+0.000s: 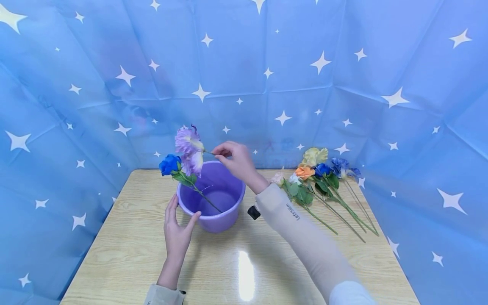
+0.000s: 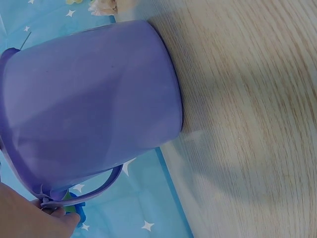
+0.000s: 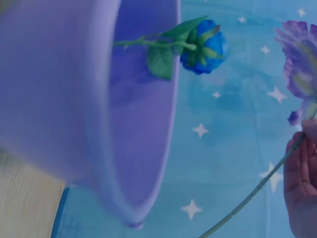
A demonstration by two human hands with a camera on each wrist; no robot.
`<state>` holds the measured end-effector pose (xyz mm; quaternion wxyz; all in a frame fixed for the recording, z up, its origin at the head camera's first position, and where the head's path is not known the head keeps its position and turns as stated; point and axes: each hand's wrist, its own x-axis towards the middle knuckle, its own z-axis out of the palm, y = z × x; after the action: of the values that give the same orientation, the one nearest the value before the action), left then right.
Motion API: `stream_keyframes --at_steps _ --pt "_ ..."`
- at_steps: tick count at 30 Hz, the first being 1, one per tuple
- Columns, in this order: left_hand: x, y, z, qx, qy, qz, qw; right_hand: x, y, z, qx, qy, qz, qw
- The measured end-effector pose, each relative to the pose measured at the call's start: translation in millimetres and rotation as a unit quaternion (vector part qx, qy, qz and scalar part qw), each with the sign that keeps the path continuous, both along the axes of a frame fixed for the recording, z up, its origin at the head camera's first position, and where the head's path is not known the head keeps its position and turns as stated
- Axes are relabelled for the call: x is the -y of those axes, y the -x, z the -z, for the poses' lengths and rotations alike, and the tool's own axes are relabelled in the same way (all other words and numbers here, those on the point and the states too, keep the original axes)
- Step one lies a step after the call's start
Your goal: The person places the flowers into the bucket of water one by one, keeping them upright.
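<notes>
My right hand pinches the thin green stem of a pale purple iris above the back of a purple bucket. The iris head points left; in the right wrist view its stem runs down past the fingers, outside the bucket. A blue rose leans inside the bucket, its head over the back left rim and its stem slanting down to the front right. My left hand rests at the bucket's left rim, fingers extended and thumb spread. In the left wrist view, its fingertips touch near the bucket handle.
Several flowers lie at the table's right: a yellow one, an orange rose, a blue rose and a blue-violet iris, stems toward the front. A star-patterned blue cloth stands behind the wooden table.
</notes>
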<state>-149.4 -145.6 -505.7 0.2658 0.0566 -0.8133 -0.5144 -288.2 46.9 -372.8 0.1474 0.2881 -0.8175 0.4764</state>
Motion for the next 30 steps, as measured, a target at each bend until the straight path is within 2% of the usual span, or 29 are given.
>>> stream_keyframes --at_steps 11,21,30 --pt "-0.1 -0.4 0.7 0.003 0.006 -0.001 1.0000 37.4 -13.8 -12.1 -0.006 0.011 -0.051 0.999" --pt "-0.5 0.3 0.2 0.002 -0.005 -0.002 1.0000 55.5 -21.9 -18.3 -0.010 0.006 -0.068 0.998" --pt "-1.1 0.2 0.7 0.001 0.002 -0.006 1.0000 55.7 -19.6 -1.5 0.007 0.001 -0.050 0.999"
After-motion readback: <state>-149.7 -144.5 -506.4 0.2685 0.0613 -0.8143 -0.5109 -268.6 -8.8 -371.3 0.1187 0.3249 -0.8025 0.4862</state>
